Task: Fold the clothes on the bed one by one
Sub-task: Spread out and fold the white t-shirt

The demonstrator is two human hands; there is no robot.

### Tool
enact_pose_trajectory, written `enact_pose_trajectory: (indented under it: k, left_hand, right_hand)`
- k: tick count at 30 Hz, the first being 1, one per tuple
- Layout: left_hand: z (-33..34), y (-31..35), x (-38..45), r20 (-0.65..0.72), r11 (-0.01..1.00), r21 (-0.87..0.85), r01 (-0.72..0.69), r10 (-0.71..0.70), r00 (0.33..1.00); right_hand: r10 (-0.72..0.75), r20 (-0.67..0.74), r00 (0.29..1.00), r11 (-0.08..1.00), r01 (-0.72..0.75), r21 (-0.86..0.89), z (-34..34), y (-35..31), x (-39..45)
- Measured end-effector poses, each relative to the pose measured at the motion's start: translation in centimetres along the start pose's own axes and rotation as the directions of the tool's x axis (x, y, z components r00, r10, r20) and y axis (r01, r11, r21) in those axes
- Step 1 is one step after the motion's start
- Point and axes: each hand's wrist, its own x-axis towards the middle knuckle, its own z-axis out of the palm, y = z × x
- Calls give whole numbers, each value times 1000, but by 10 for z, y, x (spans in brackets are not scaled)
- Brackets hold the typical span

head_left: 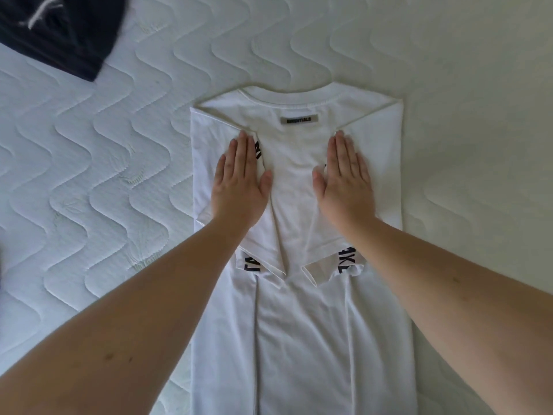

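A: What fills the view?

B: A white quilted mattress (pixel 89 163), stitched in wavy lines, runs edge to edge under everything.

A: And on it?

B: A white T-shirt (pixel 299 339) lies flat, back side up, from the centre down toward six o'clock and out of view at the bottom edge. Its collar points to twelve o'clock. Both sides are folded inward, so it forms a long narrow panel, and both sleeves are turned in over the back, their hems meeting near the middle.

A: Anything else lying about?

B: A dark navy garment (pixel 59 31) sits at eleven o'clock in the far corner, well apart from the shirt. It has a pale mark on it; it is too blurred to say what kind of garment.

A: Where are the hands?

B: Both forearms reach up from the lower corners. The left hand (pixel 242 181) lies palm down on the folded left sleeve, at nine o'clock of the shirt's midline. Its fingers are straight and close together, thumb spread inward, gripping nothing, only pressing cloth.

A: The other?

B: The right hand (pixel 344 181) mirrors it at three o'clock, flat on the right sleeve, fingers straight and together, thumb out, holding nothing.

A: Small details?

B: Black block lettering (pixel 350 260) shows on the sleeve bands below the wrists, partly hidden. A little grey label (pixel 299 119) sits just under the collar, at twelve o'clock between the fingertips.
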Motion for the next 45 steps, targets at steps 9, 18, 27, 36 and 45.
enact_pose_trajectory:
  k: [9, 18, 27, 36, 45]
  left_hand:
    - [15, -1, -1, -62, 999, -27, -36, 34, 998]
    - [20, -3, 4, 15, 1000, -6, -12, 13, 1000]
    - [23, -4, 6, 52, 998, 52, -26, 23, 998]
    - [-21, -6, -28, -73, 996, 1, -91, 91, 993]
    - [31, 24, -223, -13, 994, -112, 12, -13, 1000]
  right_hand:
    - [23, -94, 995, 999, -25, -21, 8, -3, -2]
    - [14, -55, 998, 998, -18, -67, 17, -1, 2]
    - [7, -72, 997, 998, -11, -58, 23, 2, 3]
    - [70, -105, 992, 997, -65, 51, -20, -15, -38]
    - [-79, 48, 996, 997, 80, -21, 18, -29, -224]
